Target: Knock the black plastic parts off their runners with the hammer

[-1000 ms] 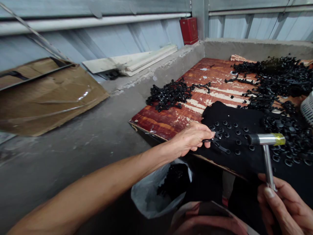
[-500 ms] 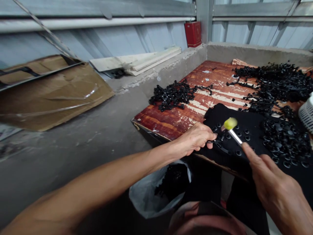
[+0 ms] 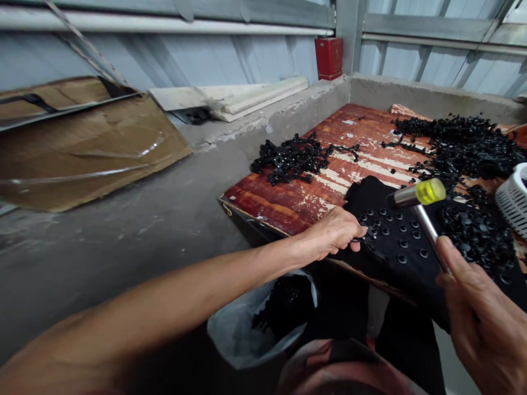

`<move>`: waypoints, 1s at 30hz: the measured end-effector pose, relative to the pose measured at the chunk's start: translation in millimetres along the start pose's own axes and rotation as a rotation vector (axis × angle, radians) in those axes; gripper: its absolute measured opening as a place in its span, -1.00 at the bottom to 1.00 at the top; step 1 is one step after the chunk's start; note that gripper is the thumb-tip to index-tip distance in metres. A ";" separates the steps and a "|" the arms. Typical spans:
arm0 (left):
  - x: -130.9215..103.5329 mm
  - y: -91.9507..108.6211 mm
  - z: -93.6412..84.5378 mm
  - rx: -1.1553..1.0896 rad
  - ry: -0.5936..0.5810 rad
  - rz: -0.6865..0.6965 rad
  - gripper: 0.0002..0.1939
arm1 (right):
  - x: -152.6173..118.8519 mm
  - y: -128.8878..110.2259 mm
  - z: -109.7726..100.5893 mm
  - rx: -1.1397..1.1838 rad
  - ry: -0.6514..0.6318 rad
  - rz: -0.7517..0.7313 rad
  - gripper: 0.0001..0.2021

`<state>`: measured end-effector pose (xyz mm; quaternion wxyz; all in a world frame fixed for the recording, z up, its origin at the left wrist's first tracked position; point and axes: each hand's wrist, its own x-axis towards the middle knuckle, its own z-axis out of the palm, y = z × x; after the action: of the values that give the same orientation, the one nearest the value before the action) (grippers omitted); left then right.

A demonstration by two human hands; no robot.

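My left hand [image 3: 338, 235] is closed in a pinch on a small black plastic part [image 3: 364, 236] at the near edge of a black cloth [image 3: 424, 285]. Wrapped round the metal handle of a mallet [image 3: 428, 192] is my right hand [image 3: 473, 291]. The mallet's head has a yellow face and a dark one, and it is raised above the cloth. Several round black pieces [image 3: 402, 259] with ring-shaped tops lie in loose rows on the cloth, just right of my left hand. A heap of similar black pieces [image 3: 473, 230] sits farther right.
The cloth lies on a worn red-brown board [image 3: 272, 208]. Tangled black parts [image 3: 292, 159] lie at its left, with a larger pile [image 3: 473, 142] at the back right. A white basket [image 3: 510, 197] stands at right. Below the board's edge is a pale bag [image 3: 230, 329] containing black parts.
My right hand and the mallet have moved up and to the right, away from my left hand. My left hand stays in nearly the same place with its pinch.
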<state>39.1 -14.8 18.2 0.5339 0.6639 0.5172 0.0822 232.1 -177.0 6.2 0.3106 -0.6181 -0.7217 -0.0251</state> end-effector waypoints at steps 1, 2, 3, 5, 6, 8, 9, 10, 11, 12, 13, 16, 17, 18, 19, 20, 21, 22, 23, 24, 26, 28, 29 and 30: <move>0.7 -1.2 0.4 0.003 0.003 0.008 -0.73 | -0.6 -0.3 0.7 -0.028 -0.071 -0.013 -0.34; 1.8 -3.0 0.7 0.001 0.002 0.018 -0.74 | -1.4 -0.5 1.8 -0.048 -0.124 -0.024 -0.35; 3.3 -5.1 1.0 -0.004 -0.002 0.028 -0.74 | -2.3 -0.3 3.2 -0.054 -0.160 -0.025 -0.35; 6.5 -8.9 1.2 -0.023 -0.015 0.048 -0.75 | -4.2 0.9 6.4 -0.030 -0.135 -0.004 -0.34; 7.5 -10.0 1.2 -0.033 -0.024 0.051 -0.74 | -5.0 1.8 8.0 -0.021 -0.105 0.007 -0.34; 7.2 -10.2 1.3 -0.067 -0.030 0.044 -0.75 | -6.0 3.5 10.2 -0.025 -0.096 0.028 -0.37; 5.5 -9.2 1.8 -0.104 -0.027 0.033 -0.76 | -6.1 3.6 10.6 -0.022 -0.116 0.036 -0.41; 2.6 -7.7 3.0 -0.158 -0.026 0.023 -0.77 | -5.8 3.0 10.6 -0.001 -0.134 0.052 -0.44; -1.3 -5.8 5.1 -0.230 -0.022 0.015 -0.78 | -5.1 1.3 10.4 0.045 -0.111 0.067 -0.48; -6.1 -3.9 8.1 -0.311 -0.017 0.010 -0.79 | -3.9 -1.5 10.2 0.107 -0.080 0.107 -0.51; -11.4 -2.2 12.2 -0.393 -0.012 0.007 -0.80 | -2.2 -5.3 10.4 0.182 -0.041 0.173 -0.54; -27.6 -0.3 28.1 -0.580 -0.030 0.007 -0.80 | 4.0 -17.8 16.2 0.494 -0.021 0.491 -0.66; -32.2 -1.1 33.2 -0.624 -0.050 0.016 -0.80 | 5.5 -20.6 19.6 0.627 -0.054 0.575 -0.67; -36.2 -2.7 37.3 -0.658 -0.072 0.029 -0.80 | 6.2 -22.1 23.3 0.727 -0.064 0.637 -0.67; -39.6 -5.1 40.0 -0.670 -0.100 0.038 -0.78 | 6.0 -22.2 26.6 0.797 -0.069 0.676 -0.67; -42.5 -8.0 41.0 -0.645 -0.132 0.048 -0.76 | 4.9 -21.2 29.1 0.836 -0.064 0.698 -0.67; -45.1 -11.3 40.4 -0.576 -0.156 0.062 -0.73 | 3.2 -19.5 30.3 0.848 -0.050 0.711 -0.67; -47.6 -14.6 38.4 -0.470 -0.145 0.088 -0.71 | 1.2 -17.4 30.3 0.846 -0.042 0.719 -0.68; -50.1 -17.4 35.6 -0.335 -0.080 0.138 -0.71 | -0.8 -15.5 29.1 0.848 -0.036 0.729 -0.69; -52.4 -19.5 32.6 -0.190 0.037 0.220 -0.72 | -2.3 -14.3 27.2 0.852 -0.035 0.737 -0.71; -56.4 -20.1 27.9 0.077 0.320 0.476 -0.73 | -3.0 -14.9 23.1 0.879 -0.060 0.740 -0.73; -58.0 -16.1 26.9 0.298 0.380 0.767 -0.70 | -0.4 -19.5 20.6 0.944 -0.102 0.734 -0.73; -57.6 -12.8 27.6 0.390 0.304 0.876 -0.72 | 1.7 -22.4 20.2 0.983 -0.110 0.735 -0.72; -56.5 -9.2 28.8 0.461 0.201 0.944 -0.77 | 4.0 -25.2 20.2 1.019 -0.114 0.742 -0.71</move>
<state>27.2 -77.5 23.9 0.2271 0.9131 0.2157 0.2610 200.6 -170.9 0.7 0.5151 -0.6021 -0.3963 0.4638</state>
